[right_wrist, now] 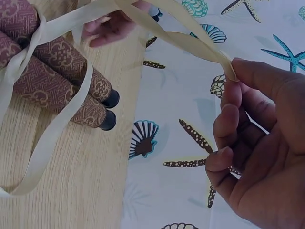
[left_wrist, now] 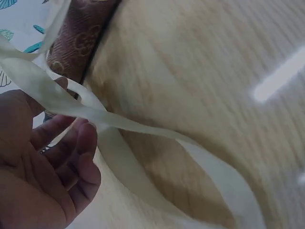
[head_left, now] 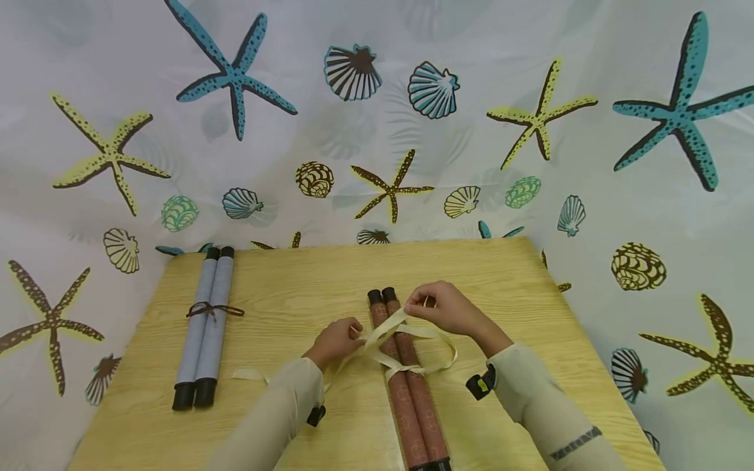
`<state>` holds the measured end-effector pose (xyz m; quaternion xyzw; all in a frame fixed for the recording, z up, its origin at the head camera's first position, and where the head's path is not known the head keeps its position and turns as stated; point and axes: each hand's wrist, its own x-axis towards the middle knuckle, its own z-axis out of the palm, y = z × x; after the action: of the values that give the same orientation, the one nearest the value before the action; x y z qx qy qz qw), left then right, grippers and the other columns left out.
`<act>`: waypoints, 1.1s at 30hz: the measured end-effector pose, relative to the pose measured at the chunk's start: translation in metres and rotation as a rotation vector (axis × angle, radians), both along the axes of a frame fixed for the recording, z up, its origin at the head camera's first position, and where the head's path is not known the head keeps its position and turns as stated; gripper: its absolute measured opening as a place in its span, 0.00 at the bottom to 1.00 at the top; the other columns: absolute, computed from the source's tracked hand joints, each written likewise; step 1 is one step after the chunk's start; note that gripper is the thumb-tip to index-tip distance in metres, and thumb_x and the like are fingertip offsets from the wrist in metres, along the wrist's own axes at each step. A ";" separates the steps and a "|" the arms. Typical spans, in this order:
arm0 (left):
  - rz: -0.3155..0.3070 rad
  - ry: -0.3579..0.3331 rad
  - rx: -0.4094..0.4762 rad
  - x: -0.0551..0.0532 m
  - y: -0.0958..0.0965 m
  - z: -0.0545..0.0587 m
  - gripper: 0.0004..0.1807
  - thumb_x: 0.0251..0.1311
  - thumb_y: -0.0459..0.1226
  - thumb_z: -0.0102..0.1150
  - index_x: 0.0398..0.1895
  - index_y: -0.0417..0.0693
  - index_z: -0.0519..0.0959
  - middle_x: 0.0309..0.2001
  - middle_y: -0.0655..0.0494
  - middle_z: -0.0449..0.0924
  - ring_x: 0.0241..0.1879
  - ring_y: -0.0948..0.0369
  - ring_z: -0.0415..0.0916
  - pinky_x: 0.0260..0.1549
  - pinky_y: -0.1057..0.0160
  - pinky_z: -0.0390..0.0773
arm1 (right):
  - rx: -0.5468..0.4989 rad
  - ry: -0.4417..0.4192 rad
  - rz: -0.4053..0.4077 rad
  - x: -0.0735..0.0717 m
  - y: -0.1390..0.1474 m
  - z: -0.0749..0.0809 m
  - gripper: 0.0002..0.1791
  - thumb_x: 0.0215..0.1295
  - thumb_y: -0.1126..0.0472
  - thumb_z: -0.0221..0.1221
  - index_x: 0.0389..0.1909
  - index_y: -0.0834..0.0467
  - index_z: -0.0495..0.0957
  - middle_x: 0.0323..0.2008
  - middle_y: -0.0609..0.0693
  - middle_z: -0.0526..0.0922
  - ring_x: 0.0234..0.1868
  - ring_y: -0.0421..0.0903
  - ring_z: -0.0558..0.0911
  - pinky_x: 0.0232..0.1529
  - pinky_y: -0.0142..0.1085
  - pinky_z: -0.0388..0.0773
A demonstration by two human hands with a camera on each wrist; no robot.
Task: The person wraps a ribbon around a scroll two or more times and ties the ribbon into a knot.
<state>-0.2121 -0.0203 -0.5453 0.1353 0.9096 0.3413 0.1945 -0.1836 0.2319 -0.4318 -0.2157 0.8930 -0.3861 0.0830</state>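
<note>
Two rolled reddish-brown patterned scrolls with black end caps lie side by side on the table. A cream ribbon passes round them and makes loose loops above and beside them. My right hand pinches one stretch of ribbon between thumb and forefinger, raised to the right of the scrolls' far ends. My left hand is just left of the scrolls, curled fingers at the ribbon; in the left wrist view the ribbon crosses the thumb of this hand. Part of its hold is hidden there.
Left on the wooden table lie two grey-blue scrolls tied with a dark brown cord. A loose ribbon end lies left of my left forearm. A starfish-and-shell patterned cloth hangs behind and at both sides.
</note>
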 end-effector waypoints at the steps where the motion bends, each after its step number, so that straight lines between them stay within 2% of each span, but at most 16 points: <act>1: -0.009 0.014 -0.017 0.001 -0.002 -0.002 0.11 0.65 0.38 0.63 0.46 0.42 0.82 0.42 0.47 0.85 0.39 0.54 0.82 0.36 0.55 0.80 | 0.002 0.001 -0.013 -0.001 0.000 0.000 0.09 0.71 0.58 0.59 0.37 0.57 0.85 0.32 0.52 0.86 0.24 0.39 0.73 0.29 0.32 0.72; 4: -0.024 0.045 -0.032 0.004 -0.009 -0.004 0.05 0.66 0.36 0.61 0.34 0.46 0.84 0.31 0.54 0.83 0.27 0.61 0.75 0.26 0.63 0.73 | 0.005 0.004 -0.038 -0.003 0.001 0.000 0.08 0.71 0.58 0.59 0.36 0.56 0.85 0.32 0.52 0.86 0.22 0.38 0.71 0.28 0.32 0.72; 6: -0.022 0.052 -0.008 0.005 -0.016 -0.002 0.09 0.67 0.35 0.58 0.27 0.46 0.82 0.26 0.57 0.79 0.21 0.63 0.68 0.23 0.65 0.67 | 0.007 0.001 -0.048 -0.004 0.001 0.001 0.08 0.71 0.58 0.60 0.37 0.57 0.85 0.33 0.52 0.86 0.22 0.39 0.71 0.28 0.33 0.72; 8: -0.009 0.029 0.039 0.006 -0.024 0.003 0.13 0.68 0.35 0.56 0.23 0.45 0.78 0.23 0.58 0.75 0.19 0.64 0.63 0.22 0.66 0.64 | 0.016 -0.001 -0.060 -0.006 0.002 0.001 0.09 0.71 0.57 0.60 0.37 0.57 0.85 0.33 0.52 0.86 0.22 0.39 0.71 0.28 0.33 0.73; 12: 0.011 -0.101 0.208 0.012 -0.042 0.025 0.13 0.71 0.36 0.53 0.26 0.43 0.76 0.24 0.56 0.75 0.20 0.63 0.65 0.24 0.65 0.68 | 0.045 0.012 -0.089 -0.013 0.006 0.001 0.10 0.71 0.57 0.59 0.38 0.59 0.85 0.34 0.54 0.86 0.23 0.40 0.72 0.28 0.35 0.72; 15: 0.008 -0.192 0.292 0.019 -0.051 0.045 0.11 0.72 0.38 0.53 0.32 0.42 0.78 0.23 0.56 0.74 0.19 0.63 0.65 0.21 0.65 0.67 | 0.066 0.014 -0.102 -0.020 0.009 0.003 0.10 0.72 0.57 0.59 0.38 0.59 0.85 0.35 0.54 0.86 0.24 0.41 0.73 0.30 0.36 0.73; 19: -0.019 -0.252 0.364 0.034 -0.056 0.070 0.13 0.73 0.41 0.53 0.38 0.40 0.79 0.17 0.59 0.69 0.16 0.65 0.60 0.17 0.67 0.62 | 0.078 0.009 -0.105 -0.026 0.012 0.005 0.11 0.72 0.57 0.58 0.39 0.60 0.85 0.35 0.56 0.86 0.24 0.42 0.73 0.30 0.37 0.73; 21: -0.046 -0.284 0.414 0.042 -0.056 0.083 0.14 0.73 0.42 0.53 0.41 0.38 0.80 0.15 0.61 0.67 0.15 0.65 0.59 0.18 0.67 0.63 | 0.080 0.008 -0.108 -0.028 0.012 0.005 0.11 0.72 0.57 0.58 0.39 0.60 0.85 0.35 0.57 0.86 0.24 0.42 0.73 0.30 0.37 0.73; 23: -0.075 -0.330 0.469 0.051 -0.051 0.092 0.15 0.73 0.42 0.53 0.43 0.37 0.80 0.14 0.62 0.65 0.14 0.66 0.58 0.17 0.67 0.64 | 0.083 0.009 -0.109 -0.030 0.012 0.006 0.11 0.72 0.58 0.58 0.39 0.61 0.85 0.35 0.57 0.86 0.24 0.42 0.73 0.30 0.37 0.73; 26: -0.115 -0.404 0.532 0.065 -0.037 0.100 0.13 0.72 0.41 0.54 0.41 0.39 0.80 0.14 0.63 0.66 0.14 0.67 0.57 0.16 0.68 0.64 | 0.089 0.012 -0.108 -0.033 0.011 0.008 0.11 0.72 0.58 0.59 0.38 0.61 0.85 0.35 0.57 0.85 0.24 0.42 0.73 0.29 0.37 0.72; 30: -0.151 -0.503 0.576 0.086 -0.009 0.099 0.11 0.70 0.41 0.56 0.38 0.41 0.81 0.14 0.64 0.70 0.14 0.69 0.64 0.14 0.71 0.66 | 0.102 0.012 -0.100 -0.037 0.009 0.011 0.10 0.71 0.58 0.59 0.36 0.61 0.84 0.33 0.56 0.85 0.24 0.42 0.72 0.29 0.37 0.72; 33: -0.195 -0.560 0.589 0.102 0.016 0.093 0.11 0.70 0.39 0.57 0.39 0.40 0.81 0.13 0.63 0.72 0.14 0.70 0.66 0.13 0.72 0.66 | 0.112 0.016 -0.091 -0.039 0.009 0.014 0.10 0.71 0.58 0.59 0.36 0.61 0.84 0.33 0.55 0.85 0.23 0.42 0.72 0.28 0.37 0.71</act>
<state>-0.1102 -0.0046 -0.4524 0.1729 0.6682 0.5903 0.4186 -0.2228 0.2413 -0.4182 -0.1732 0.9226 -0.3373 0.0703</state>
